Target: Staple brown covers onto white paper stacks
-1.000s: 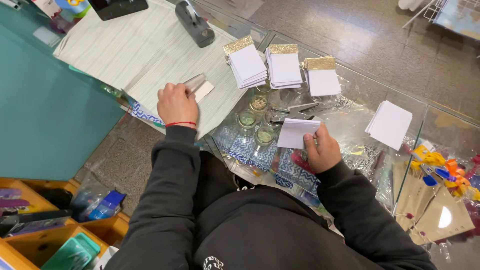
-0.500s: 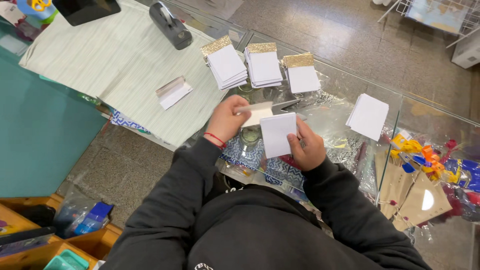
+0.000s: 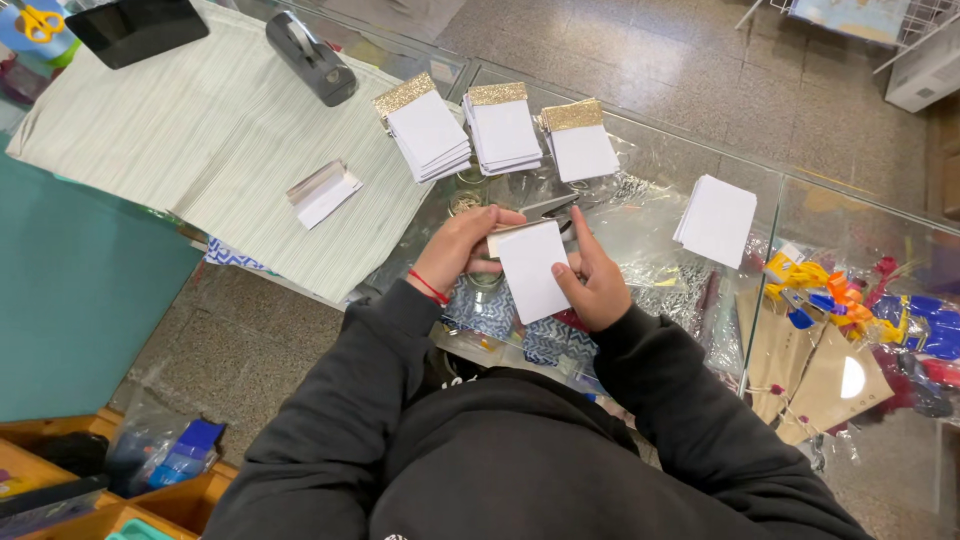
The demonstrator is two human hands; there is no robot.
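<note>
- White card [image 3: 532, 270] sits pinched between both hands above the glass worktop [image 3: 660, 210], near the person's chest.
- Left hand [image 3: 462, 250] grips the card's top-left edge; right hand [image 3: 592, 285] clasps its right edge, thumb on the face.
- Risk: thin card, fingertip hold only; uneven pull could bend or crease it.
- Risk: a slip drops it onto the small jars [image 3: 466, 200] just below.
- Finished gold-topped stacks [image 3: 500, 125] lie close ahead; a stray sleeve could scatter them.
</note>
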